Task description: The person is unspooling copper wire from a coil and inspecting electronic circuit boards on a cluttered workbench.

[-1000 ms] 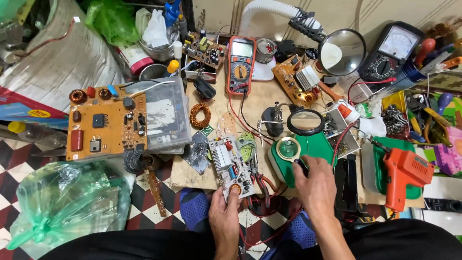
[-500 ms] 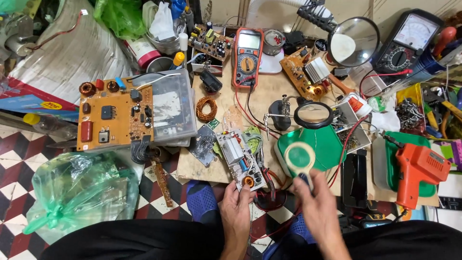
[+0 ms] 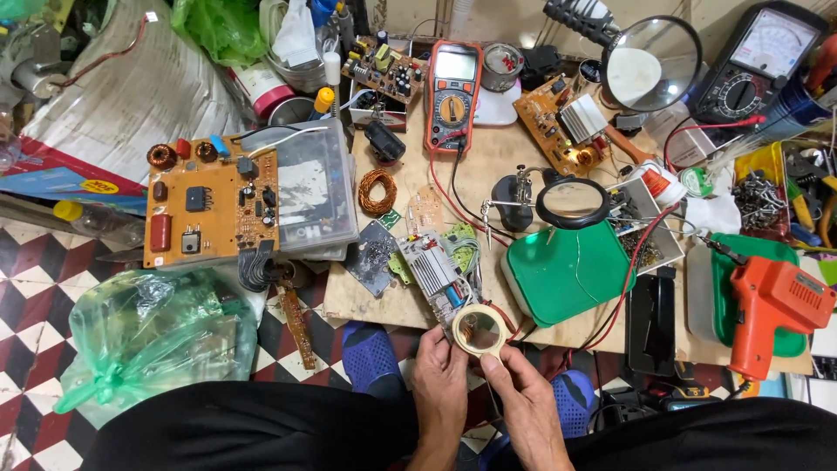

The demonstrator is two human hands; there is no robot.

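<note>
A cream roll of tape (image 3: 478,331) is at the near edge of the wooden table (image 3: 488,157). My right hand (image 3: 523,397) pinches it from below and right. A copper coil shows through its hole. My left hand (image 3: 438,371) holds the near end of a small circuit board (image 3: 432,272) with a silver heat sink, and its thumb touches the roll's left side. The roll sits over that end of the board. Red and black wires (image 3: 510,318) run past the board.
A large orange circuit board (image 3: 209,201) lies on a clear box at left. A red multimeter (image 3: 453,96), a green mat (image 3: 567,266), a stand magnifier (image 3: 571,202), an orange soldering gun (image 3: 772,305) and a lamp magnifier (image 3: 649,61) crowd the table. A green bag (image 3: 148,336) sits on the checkered floor.
My right hand lifted the tape roll off the green mat and carried it left and toward me, to the near end of the small board that my left hand holds.
</note>
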